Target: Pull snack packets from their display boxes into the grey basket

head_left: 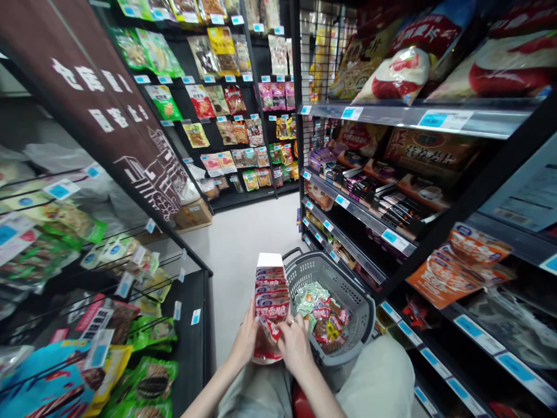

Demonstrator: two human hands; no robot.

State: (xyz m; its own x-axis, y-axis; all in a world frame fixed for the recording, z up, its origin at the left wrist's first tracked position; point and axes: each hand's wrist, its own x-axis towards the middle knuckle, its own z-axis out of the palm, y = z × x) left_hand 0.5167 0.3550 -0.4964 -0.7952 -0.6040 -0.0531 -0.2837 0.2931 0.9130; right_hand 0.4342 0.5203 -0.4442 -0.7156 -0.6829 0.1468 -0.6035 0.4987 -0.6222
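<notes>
A narrow open box (272,261) with a white inner flap stands upright in front of my knees. Inside it sits a row of red snack packets (270,295). My left hand (246,331) is wrapped round the box's left side. With bent fingers, my right hand (296,339) pinches a red-and-white packet (274,331) at the near end of the row. Just right of the box, a grey plastic basket (354,348) holds loose pale-green packets (312,296) and red and yellow packets (333,322).
To the right rises a black shelf (357,215) with boxed drink sachets and large bags. Racks of bagged snacks (152,331) line the left, beside a brown banner (108,110). More bags hang on the back wall (217,98). A cardboard box (194,215) stands on the pale floor (243,232).
</notes>
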